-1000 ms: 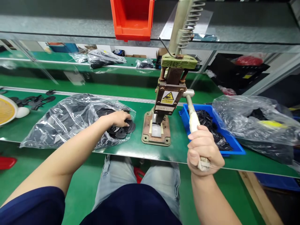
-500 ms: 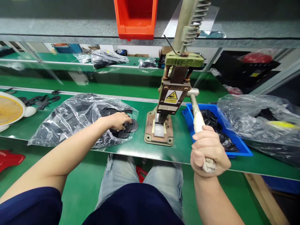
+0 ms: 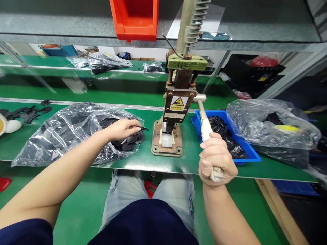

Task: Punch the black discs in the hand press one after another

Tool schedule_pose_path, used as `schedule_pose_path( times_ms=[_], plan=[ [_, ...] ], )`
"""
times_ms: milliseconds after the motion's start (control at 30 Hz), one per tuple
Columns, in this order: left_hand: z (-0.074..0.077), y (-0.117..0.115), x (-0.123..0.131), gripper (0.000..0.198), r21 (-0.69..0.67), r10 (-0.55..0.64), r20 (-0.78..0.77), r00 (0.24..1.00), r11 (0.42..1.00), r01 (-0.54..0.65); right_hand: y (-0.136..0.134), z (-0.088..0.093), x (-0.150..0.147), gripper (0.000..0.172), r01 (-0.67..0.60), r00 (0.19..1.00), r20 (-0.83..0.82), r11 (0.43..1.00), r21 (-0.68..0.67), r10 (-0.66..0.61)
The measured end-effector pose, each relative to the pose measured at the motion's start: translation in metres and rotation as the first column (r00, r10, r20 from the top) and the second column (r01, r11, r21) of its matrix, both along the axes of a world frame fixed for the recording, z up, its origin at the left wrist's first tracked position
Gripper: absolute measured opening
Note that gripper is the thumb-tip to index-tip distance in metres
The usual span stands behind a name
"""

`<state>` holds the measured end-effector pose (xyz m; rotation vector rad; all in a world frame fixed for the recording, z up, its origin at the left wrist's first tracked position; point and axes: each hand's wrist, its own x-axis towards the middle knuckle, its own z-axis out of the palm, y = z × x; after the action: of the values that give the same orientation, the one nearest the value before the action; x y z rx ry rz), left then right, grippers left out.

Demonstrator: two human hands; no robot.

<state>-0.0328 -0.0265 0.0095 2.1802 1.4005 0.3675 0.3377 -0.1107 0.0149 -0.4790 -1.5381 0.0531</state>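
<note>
Two hands were at the brown metal hand press (image 3: 178, 102): the right hand (image 3: 216, 161) was closed around its pale lever handle (image 3: 205, 126); the left hand (image 3: 122, 129), nearer the white press bed (image 3: 166, 140), pinched a thin black flat part (image 3: 143, 128), pointing rightward to it.

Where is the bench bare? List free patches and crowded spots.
Free: the bench strip between press base and blue tray, though the lever in the right hand crosses above it; also the belt behind the left bag. Crowded: black discs under the left hand, which pinches one, the tray, the right bag.
</note>
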Motion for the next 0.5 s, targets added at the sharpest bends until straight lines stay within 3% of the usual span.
schedule_pose_path(
  times_ms=[67, 167, 367, 500],
  plan=[
    [-0.002, -0.009, 0.015, 0.044, -0.094, 0.002, 0.182, 0.983, 0.995, 0.015, 0.000, -0.001, 0.000, 0.024, 0.007, 1.000, 0.002, 1.000, -0.003, -0.007],
    [-0.016, -0.013, 0.038, 0.045, -0.216, 0.048, 0.372, 0.927, 0.976, 0.036, -0.001, -0.001, 0.000, 0.024, 0.014, 1.000, 0.005, 1.000, -0.011, -0.014],
    [-0.060, 0.007, 0.078, 0.038, -0.225, 0.208, 0.612, 0.763, 0.971, -0.084, -0.002, -0.002, 0.001, 0.022, -0.001, 1.000, 0.006, 1.000, -0.018, 0.001],
    [-0.073, 0.021, 0.099, 0.045, -0.338, 0.338, 0.662, 0.669, 0.931, -0.136, -0.002, -0.003, 0.000, 0.022, -0.008, 1.000, -0.001, 1.000, -0.016, 0.008]
  ],
)
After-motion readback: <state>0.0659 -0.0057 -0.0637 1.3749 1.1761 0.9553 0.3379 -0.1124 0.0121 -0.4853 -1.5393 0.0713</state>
